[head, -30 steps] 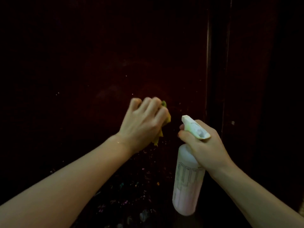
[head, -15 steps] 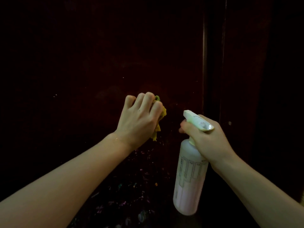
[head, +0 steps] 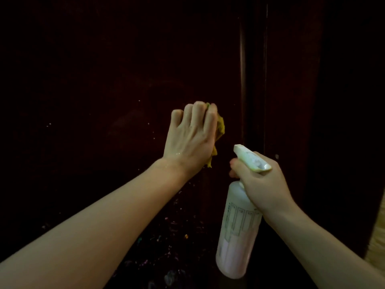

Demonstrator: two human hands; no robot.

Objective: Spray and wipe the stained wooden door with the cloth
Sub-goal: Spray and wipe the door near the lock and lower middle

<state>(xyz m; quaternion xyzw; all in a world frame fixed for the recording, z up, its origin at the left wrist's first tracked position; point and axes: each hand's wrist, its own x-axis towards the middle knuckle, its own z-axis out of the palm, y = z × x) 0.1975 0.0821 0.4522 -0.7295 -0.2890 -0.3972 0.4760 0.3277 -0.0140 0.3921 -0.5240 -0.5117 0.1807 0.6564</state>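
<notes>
Left hand (head: 190,136) up against the door (head: 104,80), fingers curled over a bunched yellow-green cloth (head: 283,127), and the cloth is pinned flat to the dark wood, right about mid-height in the view. Only a sliver of the cloth shows, peeking out past the knuckles on the right and trailing down below the heel of the hand. Small wet droplets glint on the wrist. Right hand (head: 260,184) lower and to the right, wrapped around the neck of a spray bottle (head: 237,232), a fingertip out front at the trigger, though whether it is squeezing I cannot tell. The bottle hangs upright, its pale nozzle head (head: 251,157) angled up and to the left toward the door, sitting just beside the cloth hand but not touching it. Pale pink liquid fills the lower part of the translucent bottle, with a printed grid label on its side. The door itself is very dark reddish-brown, and a vertical moulding (head: 242,80) runs down it to the right of the cloth. Below the hands, the wood is peppered with small light and coloured specks (head: 177,236). A strip of something pale and woven shows at the far right edge (head: 378,236).
</notes>
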